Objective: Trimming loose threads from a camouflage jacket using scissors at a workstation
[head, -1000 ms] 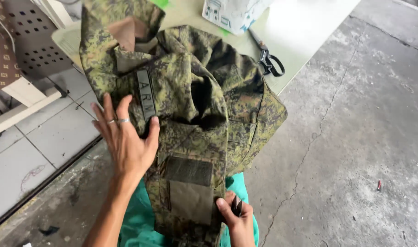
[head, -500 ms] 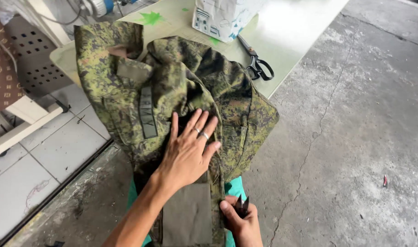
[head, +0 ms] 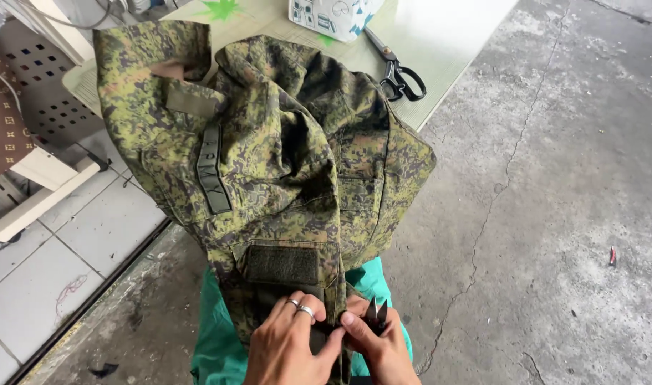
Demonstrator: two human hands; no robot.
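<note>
Your left hand (head: pixel 290 342) has slid off the chest of the camouflage jacket (head: pixel 269 157) and come down to its lower edge, meeting your right hand (head: pixel 376 342). From the head view, both now pinch the same fold of cloth: left thumb and fingers (head: pixel 304 310) clamped on the hem just below the dark fastener patch (head: pixel 282 264), right fingers closed on the cloth and on small black thread snips (head: pixel 376 314), blades pointing up. Work has shifted to that seam. Beyond your fingertips, black scissors (head: pixel 401 75) lie on the table (head: pixel 447 43); green fabric (head: pixel 219 335) sits beneath your wrists.
</note>
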